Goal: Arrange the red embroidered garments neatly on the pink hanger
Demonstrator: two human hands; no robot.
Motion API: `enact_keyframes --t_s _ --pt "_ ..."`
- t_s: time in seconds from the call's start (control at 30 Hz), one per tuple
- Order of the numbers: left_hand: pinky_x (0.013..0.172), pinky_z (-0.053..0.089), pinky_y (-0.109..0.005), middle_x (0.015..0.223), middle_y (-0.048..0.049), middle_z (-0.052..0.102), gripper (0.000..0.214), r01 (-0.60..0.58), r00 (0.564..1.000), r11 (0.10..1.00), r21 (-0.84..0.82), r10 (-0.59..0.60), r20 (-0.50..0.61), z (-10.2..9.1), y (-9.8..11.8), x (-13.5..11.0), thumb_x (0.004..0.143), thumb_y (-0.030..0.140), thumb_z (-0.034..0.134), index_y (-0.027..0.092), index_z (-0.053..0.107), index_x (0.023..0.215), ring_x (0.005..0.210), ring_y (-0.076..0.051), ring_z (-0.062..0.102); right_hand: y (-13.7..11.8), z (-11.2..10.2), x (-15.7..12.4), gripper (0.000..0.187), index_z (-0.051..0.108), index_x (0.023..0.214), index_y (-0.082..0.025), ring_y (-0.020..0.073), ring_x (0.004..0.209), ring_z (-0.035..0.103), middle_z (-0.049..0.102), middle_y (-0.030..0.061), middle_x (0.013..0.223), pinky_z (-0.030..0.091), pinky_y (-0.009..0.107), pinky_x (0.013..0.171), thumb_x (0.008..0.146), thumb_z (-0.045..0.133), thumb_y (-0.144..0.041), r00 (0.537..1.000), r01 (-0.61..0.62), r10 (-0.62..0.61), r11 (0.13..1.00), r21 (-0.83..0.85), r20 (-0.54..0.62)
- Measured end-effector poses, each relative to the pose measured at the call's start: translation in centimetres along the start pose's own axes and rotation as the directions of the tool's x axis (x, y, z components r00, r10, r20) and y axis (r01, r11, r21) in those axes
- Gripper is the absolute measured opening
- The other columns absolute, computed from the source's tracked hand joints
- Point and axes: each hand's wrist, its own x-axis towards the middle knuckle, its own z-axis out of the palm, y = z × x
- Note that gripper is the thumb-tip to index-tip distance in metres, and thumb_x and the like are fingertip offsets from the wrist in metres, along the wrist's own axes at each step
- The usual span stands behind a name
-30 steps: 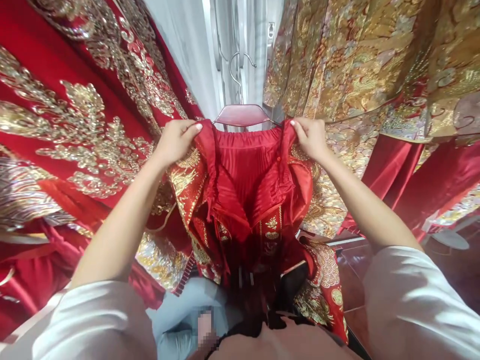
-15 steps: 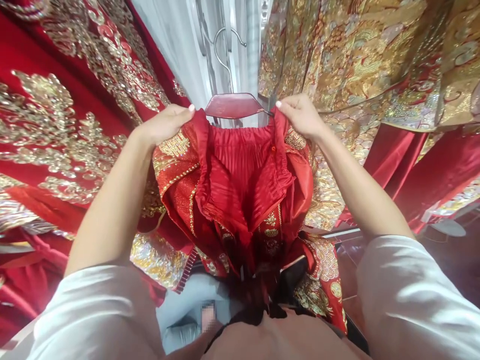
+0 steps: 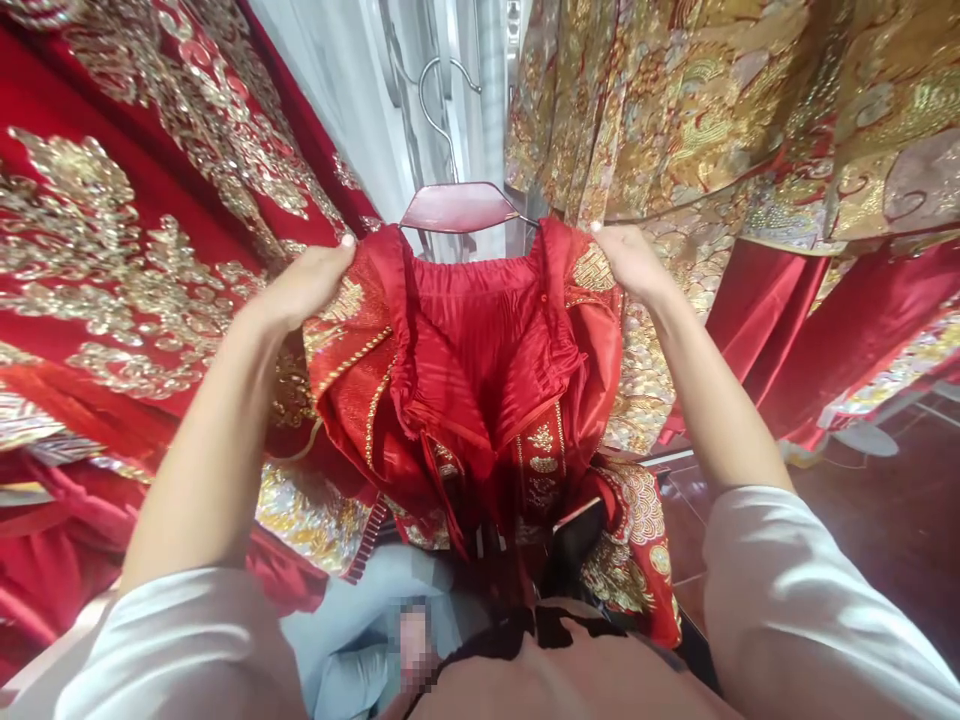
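A red garment [image 3: 480, 310] with gold embroidery and a gathered, pleated inside hangs in front of me, its front opening in a deep V. It hangs on a hanger [image 3: 459, 207] with a dark red top piece and a metal hook. My left hand [image 3: 311, 285] is closed on the garment's left shoulder area, thumb on top. On the other side, my right hand [image 3: 634, 262] grips the outer edge of the right shoulder area, thumb upward. Most fingers of both hands are hidden behind the cloth.
At the left hangs a red gown [image 3: 112, 260] covered in gold sequins. Gold patterned garments [image 3: 697, 120] hang at the right, with red cloth [image 3: 795, 330] below. Pale curtain-like cloth and metal rails [image 3: 420, 120] stand behind the hanger. A dark reddish floor [image 3: 862, 510] shows lower right.
Both hands have slid outward from beside the hanger to the garment's outer shoulders, spreading it a little wider. The view has shifted slightly, with the hanger now a little further left.
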Motion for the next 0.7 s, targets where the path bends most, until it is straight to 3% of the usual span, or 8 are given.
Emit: enact_keyframes --t_s 0.1,0.17,0.23,0.33,0.43,0.57,0.63,0.7 --pt "0.067 0.049 -0.049 0.054 -0.0055 0.06 0.051 0.194 0.96 0.975 -0.104 -0.167 0.226 -0.7 -1.1 0.8 0.064 0.078 0.052 0.03 0.063 0.074 0.069 -0.029 0.057 0.1 0.2 0.0 0.056 0.053 0.067 -0.017 0.0147 0.069 0.053 0.052 0.0023 0.065 0.044 0.032 0.069 0.091 0.029 -0.061 0.998 0.002 -0.008 0.996 -0.086 -0.067" --pt "0.07 0.05 -0.048 0.056 -0.0042 0.06 0.057 0.151 0.971 0.983 -0.107 -0.127 0.204 -0.8 -1.3 0.2 0.064 0.08 0.051 0.027 0.064 0.079 0.07 -0.026 0.055 -0.5 0.1 -1.2 0.053 0.059 0.079 -0.017 0.02 0.083 0.056 0.058 0.0069 0.077 0.044 0.036 0.076 0.093 0.026 -0.056 0.976 0.026 -0.078 0.968 -0.249 -0.204" --pt "0.075 0.049 -0.047 0.057 -0.0028 0.058 0.06 0.048 0.99 0.998 -0.049 -0.042 0.132 -0.7 -1.3 -0.7 0.068 0.08 0.047 0.023 0.062 0.079 0.07 -0.022 0.051 -1.1 0.3 -3.5 0.044 0.06 0.094 -0.017 0.0255 0.097 0.055 0.06 0.0111 0.091 0.042 0.041 0.083 0.094 0.029 -0.048 0.957 0.045 -0.166 0.896 -0.443 -0.239" --pt "0.077 0.047 -0.045 0.052 -0.0006 0.046 0.054 -0.04 0.998 0.997 0.072 0.037 0.052 -0.5 -1.0 -1.6 0.077 0.074 0.041 0.023 0.054 0.068 0.068 -0.019 0.043 -1.6 1.6 -7.5 0.031 0.057 0.109 -0.015 0.0308 0.103 0.051 0.059 0.0163 0.105 0.039 0.046 0.084 0.091 0.038 -0.033 0.983 0.098 -0.177 0.731 -0.676 -0.049" --pt "0.078 0.045 -0.043 0.051 -0.0002 0.037 0.046 -0.053 0.999 0.989 0.141 0.052 0.011 -0.4 0.0 -2.0 0.085 0.064 0.037 0.025 0.05 0.064 0.07 -0.02 0.044 -1.8 3.8 -11.1 0.03 0.058 0.103 -0.01 0.0297 0.092 0.053 0.06 0.0197 0.099 0.039 0.042 0.077 0.087 0.033 -0.013 0.994 0.105 -0.043 0.596 -0.796 0.099" --pt "0.088 0.04 -0.048 0.082 -0.0079 0.059 0.039 -0.158 0.973 0.941 0.298 0.199 -0.113 -0.4 1.6 -4.9 0.089 0.049 0.039 0.017 0.06 0.093 0.095 -0.026 0.054 -2.4 6.5 -16.0 0.023 0.057 0.097 -0.012 0.0243 0.076 0.056 0.062 0.0154 0.091 0.04 0.034 0.065 0.081 0.04 -0.012 0.978 0.0 0.15 0.7 -0.714 0.147" --pt "0.092 0.035 -0.052 0.113 -0.0125 0.058 0.041 -0.181 0.901 0.899 0.398 0.313 -0.299 0.6 1.3 -8.8 0.089 0.042 0.041 0.017 0.052 0.118 0.115 -0.03 0.048 -2.9 8.0 -18.7 0.02 0.055 0.096 -0.014 0.0228 0.071 0.057 0.063 0.0131 0.088 0.041 0.032 0.061 0.079 0.044 -0.017 0.962 -0.182 0.267 0.782 -0.596 0.057" --pt "0.089 0.036 -0.054 0.119 -0.0142 0.055 0.038 -0.087 0.823 0.92 0.381 0.282 -0.493 3.3 -0.2 -14.1 0.092 0.038 0.032 0.021 0.05 0.121 0.117 -0.031 0.047 -3.5 9.8 -21.3 0.015 0.055 0.088 -0.016 0.02 0.066 0.057 0.064 0.0097 0.081 0.042 0.03 0.059 0.078 0.045 -0.019 0.915 -0.351 0.401 0.845 -0.403 0.044"
